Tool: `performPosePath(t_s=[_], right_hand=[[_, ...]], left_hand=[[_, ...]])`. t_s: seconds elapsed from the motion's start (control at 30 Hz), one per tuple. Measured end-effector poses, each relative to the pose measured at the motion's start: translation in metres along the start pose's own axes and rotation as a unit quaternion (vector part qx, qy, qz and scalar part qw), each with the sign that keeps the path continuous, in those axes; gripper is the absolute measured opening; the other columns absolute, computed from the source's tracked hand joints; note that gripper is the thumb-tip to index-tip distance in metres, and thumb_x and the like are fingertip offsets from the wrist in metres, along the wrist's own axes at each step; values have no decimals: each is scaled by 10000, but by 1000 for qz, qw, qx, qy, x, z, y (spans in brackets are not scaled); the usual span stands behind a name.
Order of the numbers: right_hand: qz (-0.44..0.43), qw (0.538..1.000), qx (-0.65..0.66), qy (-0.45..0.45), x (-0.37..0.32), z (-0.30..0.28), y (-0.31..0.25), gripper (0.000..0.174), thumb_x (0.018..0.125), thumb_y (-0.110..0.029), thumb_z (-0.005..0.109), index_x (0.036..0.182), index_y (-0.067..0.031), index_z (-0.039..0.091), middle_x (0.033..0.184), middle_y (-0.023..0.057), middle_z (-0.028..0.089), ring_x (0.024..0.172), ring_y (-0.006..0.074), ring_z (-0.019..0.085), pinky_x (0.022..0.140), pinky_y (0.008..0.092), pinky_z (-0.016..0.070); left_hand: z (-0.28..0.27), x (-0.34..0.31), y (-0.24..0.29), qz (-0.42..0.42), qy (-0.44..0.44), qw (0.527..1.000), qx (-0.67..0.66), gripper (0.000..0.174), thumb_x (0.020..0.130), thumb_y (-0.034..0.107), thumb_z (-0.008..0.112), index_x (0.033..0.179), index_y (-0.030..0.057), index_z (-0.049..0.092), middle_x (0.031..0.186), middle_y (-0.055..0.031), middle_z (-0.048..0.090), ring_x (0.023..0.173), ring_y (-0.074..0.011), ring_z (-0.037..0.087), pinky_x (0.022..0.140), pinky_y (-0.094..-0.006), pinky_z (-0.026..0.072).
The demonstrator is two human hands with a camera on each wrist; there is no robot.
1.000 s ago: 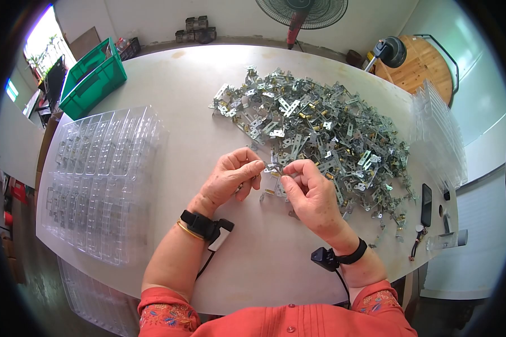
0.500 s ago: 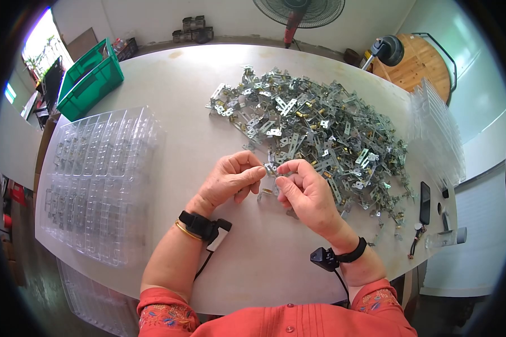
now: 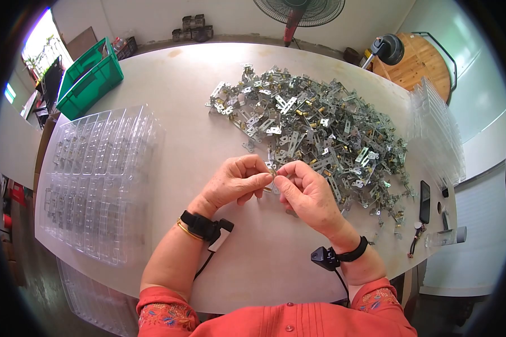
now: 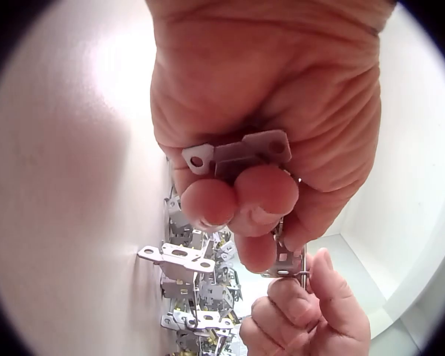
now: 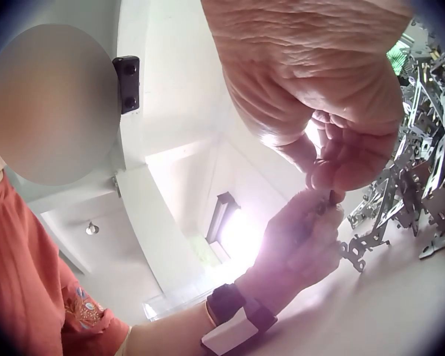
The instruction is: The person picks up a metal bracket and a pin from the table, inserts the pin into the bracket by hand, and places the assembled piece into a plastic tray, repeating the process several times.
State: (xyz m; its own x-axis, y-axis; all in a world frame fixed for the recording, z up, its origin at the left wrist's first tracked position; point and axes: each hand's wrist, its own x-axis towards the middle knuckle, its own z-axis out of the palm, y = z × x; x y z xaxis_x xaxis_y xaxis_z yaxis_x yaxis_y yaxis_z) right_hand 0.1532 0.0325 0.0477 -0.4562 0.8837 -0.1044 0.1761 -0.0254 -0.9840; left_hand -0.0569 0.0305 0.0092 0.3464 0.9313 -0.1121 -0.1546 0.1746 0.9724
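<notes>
In the head view, my left hand and right hand meet fingertip to fingertip at the near edge of a heap of metal brackets. A flat metal bracket with holes lies under the curled fingers of my left hand, against the palm. Its thumb and forefinger pinch a second small metal bracket. From the other end, the right thumb and forefinger pinch the same bracket, beside a thin metal pin. In the right wrist view the fingers mostly hide this piece.
Clear plastic compartment trays holding metal pieces are stacked at the left. More clear trays stand at the right edge, near a phone and a clear bottle. A green crate occupies the far left corner.
The hands have drawn closer, the left shifting slightly right, so the gap between their fingertips has narrowed. The small bracket between them is now more covered by fingers.
</notes>
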Motion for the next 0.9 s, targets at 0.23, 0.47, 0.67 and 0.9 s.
performPosePath(t_s=[0.23, 0.47, 0.67, 0.9], right_hand=[[-58, 984, -161, 42, -3, -3, -6, 100, 975, -143, 643, 978, -45, 632, 654, -34, 531, 572, 36, 452, 519, 240, 376], [-209, 966, -82, 129, 2, -2, 0, 101, 1002, -151, 626, 980, -53, 623, 664, -48, 523, 589, 31, 451, 528, 225, 366], [-73, 995, -11, 66, -2, -2, -5, 94, 1010, -143, 617, 991, -52, 604, 678, -41, 539, 607, 17, 457, 527, 223, 367], [-68, 993, -85, 45, 0, -1, 2, 109, 1019, -158, 605, 1048, -55, 625, 761, -54, 576, 669, 29, 513, 595, 204, 428]], left_hand=[[4, -1, 2, 9, -21, 999, 48, 216, 949, 267, 713, 912, 62, 655, 664, -6, 634, 454, -25, 484, 403, -190, 340], [2, -3, 4, 14, 6, 999, -52, 163, 984, 190, 646, 934, 38, 619, 658, -58, 628, 399, -58, 456, 371, -213, 341], [-10, 0, -5, 63, 30, 984, -166, 166, 1018, 176, 566, 940, 30, 577, 636, -78, 609, 335, -71, 383, 327, -235, 327], [-10, 0, -5, 64, 11, 979, -193, 150, 1018, 159, 565, 945, 28, 568, 636, -74, 604, 335, -69, 372, 324, -236, 323]])
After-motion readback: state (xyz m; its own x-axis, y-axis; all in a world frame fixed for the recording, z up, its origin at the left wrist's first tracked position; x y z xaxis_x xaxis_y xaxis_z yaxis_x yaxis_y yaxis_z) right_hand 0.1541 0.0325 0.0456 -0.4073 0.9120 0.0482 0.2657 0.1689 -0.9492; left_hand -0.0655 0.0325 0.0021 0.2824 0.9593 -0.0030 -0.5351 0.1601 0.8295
